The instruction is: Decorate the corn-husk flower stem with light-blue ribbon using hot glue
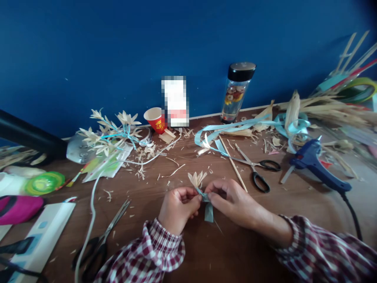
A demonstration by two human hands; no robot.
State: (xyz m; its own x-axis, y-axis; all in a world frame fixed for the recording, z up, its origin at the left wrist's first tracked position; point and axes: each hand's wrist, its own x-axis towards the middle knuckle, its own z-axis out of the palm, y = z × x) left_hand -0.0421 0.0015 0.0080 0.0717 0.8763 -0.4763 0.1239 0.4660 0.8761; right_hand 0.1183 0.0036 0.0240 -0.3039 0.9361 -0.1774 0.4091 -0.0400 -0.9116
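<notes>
Found straw flower near the front edge of the worktop, about mid-width, pinched at its wrapped base between left hand and right hand, fingertips of both closed tight. Lies with long axis front to back, petals toward the back edge, blue ribbon tail toward the front. Noted scissors just beyond the right hand.

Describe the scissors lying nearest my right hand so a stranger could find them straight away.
From the black-lidded clear bottle against the blue wall, come toward the near edge of the brown table, past the pale blue ribbon. The scissors lie open there, between a thin wooden stick and the blue glue gun. The other scissors lie far left, beside a white cable.
</notes>
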